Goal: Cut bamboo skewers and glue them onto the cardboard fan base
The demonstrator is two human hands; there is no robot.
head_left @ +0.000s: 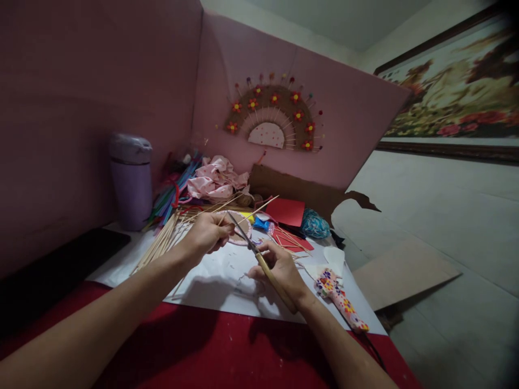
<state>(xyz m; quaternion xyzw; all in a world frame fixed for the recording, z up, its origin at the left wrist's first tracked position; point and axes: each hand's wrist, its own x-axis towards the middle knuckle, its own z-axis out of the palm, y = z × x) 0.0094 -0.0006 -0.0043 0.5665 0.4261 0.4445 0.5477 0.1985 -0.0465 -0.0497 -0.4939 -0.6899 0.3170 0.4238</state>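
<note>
My left hand (pixel 208 233) is closed, pinching a thin wooden stick (pixel 263 206) that points up to the right. In my right hand (pixel 279 267) is a pair of scissors (pixel 252 246) with dark metal blades and a long tan handle. The blades lie across the stick close to my left fingertips; whether they touch it I cannot tell. Behind the hands lies a round cardboard piece (pixel 243 226) with a pale pink edge, partly hidden. A bundle of loose wooden sticks (pixel 156 248) spreads out beside my left wrist.
Around the white sheet (pixel 214 294) stand a purple tumbler (pixel 132 183), crumpled pink cloth (pixel 217 178), red paper (pixel 286 212), blue yarn (pixel 315 223) and a flower-patterned glue gun (pixel 343 300). A flower-decorated cardboard arch (pixel 273 97) hangs on the pink panel.
</note>
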